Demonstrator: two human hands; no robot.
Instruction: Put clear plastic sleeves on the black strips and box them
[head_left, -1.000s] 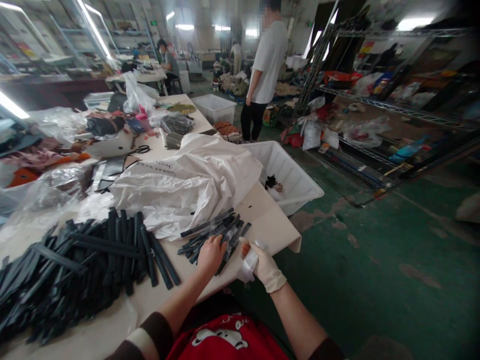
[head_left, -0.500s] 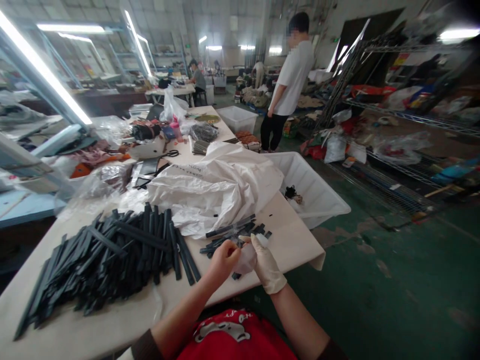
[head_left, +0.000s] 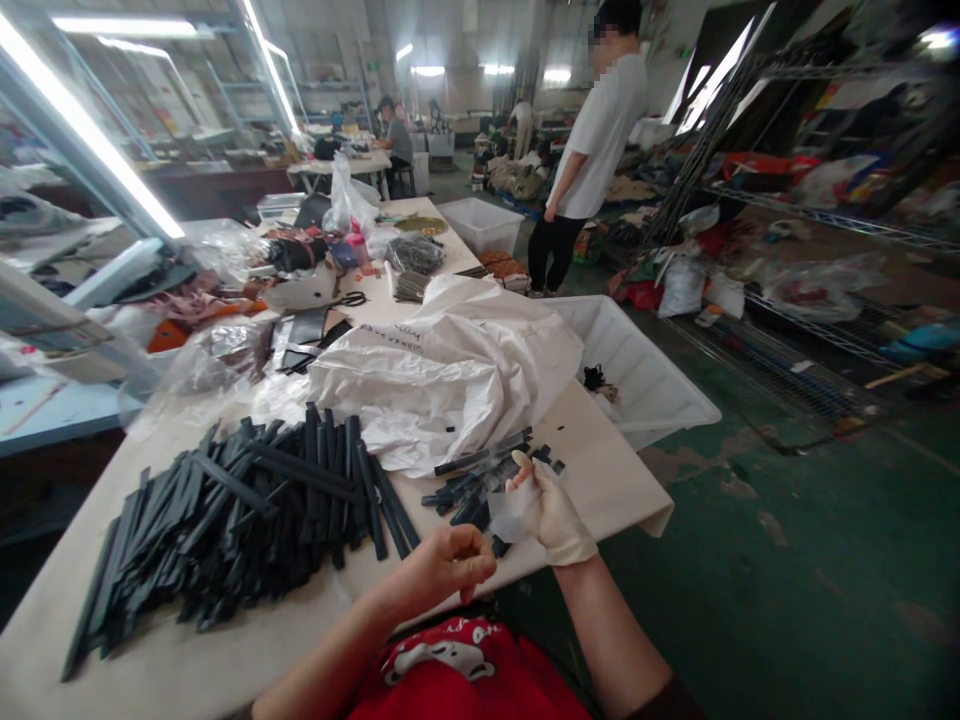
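Plastic film clamped in right hand fingers, about 1 o'clock from left hand, whose fingers curl, hold unclear; black strips on surface, 12 o'clock from left hand.

Matt, dark strips, smooth along their flat faces, lie heaped on a smooth, pale worktop with a dull finish. Beside them spreads a large white sheet, thin and heavily creased, with a soft sheen along its folds; whether it is plastic or paper is unclear. Clear plastic bags look crinkled and glossy. The right hand wears a thin, pale, matt glove and holds a filmy, translucent piece of plastic. The white bin is smooth, ribbed plastic. Wire shelving shows shiny metal. The green floor looks worn and patchy, faintly glossy. The red garment is soft, matt cloth.
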